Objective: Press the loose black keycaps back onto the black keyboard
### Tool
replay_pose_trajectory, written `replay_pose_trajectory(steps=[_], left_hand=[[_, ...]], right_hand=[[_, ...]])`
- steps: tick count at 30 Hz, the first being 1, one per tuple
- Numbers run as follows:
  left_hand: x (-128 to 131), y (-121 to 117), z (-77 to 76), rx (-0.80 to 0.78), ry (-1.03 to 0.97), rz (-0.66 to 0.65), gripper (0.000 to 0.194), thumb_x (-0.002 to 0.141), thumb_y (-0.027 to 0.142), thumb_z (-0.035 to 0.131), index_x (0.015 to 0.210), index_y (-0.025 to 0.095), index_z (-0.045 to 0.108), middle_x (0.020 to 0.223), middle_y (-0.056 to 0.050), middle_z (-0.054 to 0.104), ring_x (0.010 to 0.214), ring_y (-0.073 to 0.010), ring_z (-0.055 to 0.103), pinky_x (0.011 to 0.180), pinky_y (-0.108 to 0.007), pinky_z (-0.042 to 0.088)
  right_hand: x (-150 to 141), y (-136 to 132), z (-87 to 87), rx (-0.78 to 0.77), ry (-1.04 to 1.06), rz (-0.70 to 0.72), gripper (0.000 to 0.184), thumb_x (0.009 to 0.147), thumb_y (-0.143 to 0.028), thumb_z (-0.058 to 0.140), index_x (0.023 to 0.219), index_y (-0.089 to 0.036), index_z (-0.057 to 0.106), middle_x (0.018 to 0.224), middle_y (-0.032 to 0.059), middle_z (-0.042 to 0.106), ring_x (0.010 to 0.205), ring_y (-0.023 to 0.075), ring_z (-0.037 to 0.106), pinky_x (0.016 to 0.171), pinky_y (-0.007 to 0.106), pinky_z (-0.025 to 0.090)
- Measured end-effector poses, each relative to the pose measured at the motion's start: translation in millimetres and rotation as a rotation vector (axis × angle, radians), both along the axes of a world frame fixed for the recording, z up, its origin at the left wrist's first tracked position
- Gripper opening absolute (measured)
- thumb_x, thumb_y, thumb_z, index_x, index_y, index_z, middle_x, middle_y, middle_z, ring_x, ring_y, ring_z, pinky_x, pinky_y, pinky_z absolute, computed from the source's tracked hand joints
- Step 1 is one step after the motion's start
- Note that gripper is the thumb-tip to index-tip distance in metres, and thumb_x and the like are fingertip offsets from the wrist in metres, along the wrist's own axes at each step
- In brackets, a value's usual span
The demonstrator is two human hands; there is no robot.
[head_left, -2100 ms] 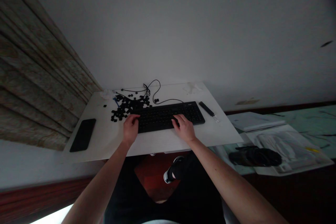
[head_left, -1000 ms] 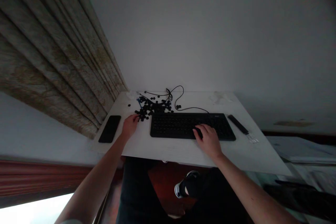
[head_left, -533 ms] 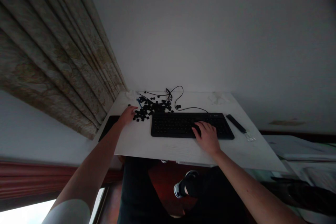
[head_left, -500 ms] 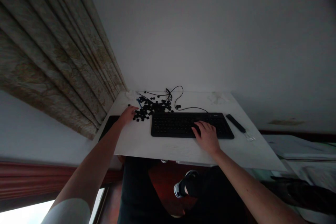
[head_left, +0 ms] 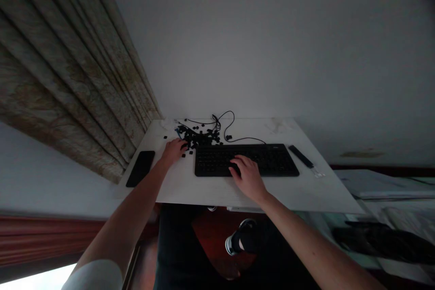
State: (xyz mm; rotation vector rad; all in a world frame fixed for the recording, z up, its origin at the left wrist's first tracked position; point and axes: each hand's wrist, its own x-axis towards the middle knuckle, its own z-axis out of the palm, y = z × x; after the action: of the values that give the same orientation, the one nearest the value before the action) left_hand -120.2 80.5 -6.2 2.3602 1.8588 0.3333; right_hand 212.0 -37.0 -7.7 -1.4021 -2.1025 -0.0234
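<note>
A black keyboard point(head_left: 278, 163) lies flat on a white table point(head_left: 204, 190). My right hand point(head_left: 249, 176) rests over its middle, fingers bent and the thumb apart from them, with nothing seen between. My left hand point(head_left: 174, 149) is on the near left side of a pile of loose black keycaps point(head_left: 205, 138), its fingers reaching in and partly covering some of them. Those fingers look spread; whether a fingertip touches a keycap is too small to tell.
A black smartphone point(head_left: 141, 168) lies at the table's left. To the right of the keyboard is a black-handled tool point(head_left: 301, 156) with a pale end. A thin black cable point(head_left: 234, 120) loops behind the keyboard. A patterned curtain point(head_left: 102, 54) hangs at the left, beside the wall.
My left hand has moved right, farther over the keycaps, baring the phone. My right hand has slid left along the keyboard. The view has shifted slightly.
</note>
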Motion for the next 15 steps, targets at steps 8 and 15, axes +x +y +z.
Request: replay_pose_trajectory(steps=[8, 15], left_hand=[[-9, 10, 0.3, -0.045, -0.118, -0.068, 0.027, 0.091, 0.023, 0.057, 0.111, 0.019, 0.075, 0.108, -0.011, 0.072, 0.102, -0.0238, 0.067, 0.095, -0.033, 0.049], [-16, 13, 1.0, -0.086, -0.219, -0.085, 0.024, 0.087, 0.018, 0.058, 0.101, 0.021, 0.076, 0.106, -0.007, 0.075, 0.101, -0.0222, 0.068, 0.095, -0.033, 0.050]], right_hand=[[-4, -5, -10.0, 0.022, -0.057, 0.044, 0.021, 0.099, -0.029, 0.050, 0.107, -0.020, 0.066, 0.117, 0.0116, 0.067, 0.109, 0.0272, 0.059, 0.093, 0.044, 0.041], [7, -1, -20.7, 0.041, -0.046, -0.032, 0.024, 0.099, -0.033, 0.050, 0.105, -0.018, 0.067, 0.113, 0.0126, 0.067, 0.108, 0.0278, 0.058, 0.092, 0.044, 0.040]])
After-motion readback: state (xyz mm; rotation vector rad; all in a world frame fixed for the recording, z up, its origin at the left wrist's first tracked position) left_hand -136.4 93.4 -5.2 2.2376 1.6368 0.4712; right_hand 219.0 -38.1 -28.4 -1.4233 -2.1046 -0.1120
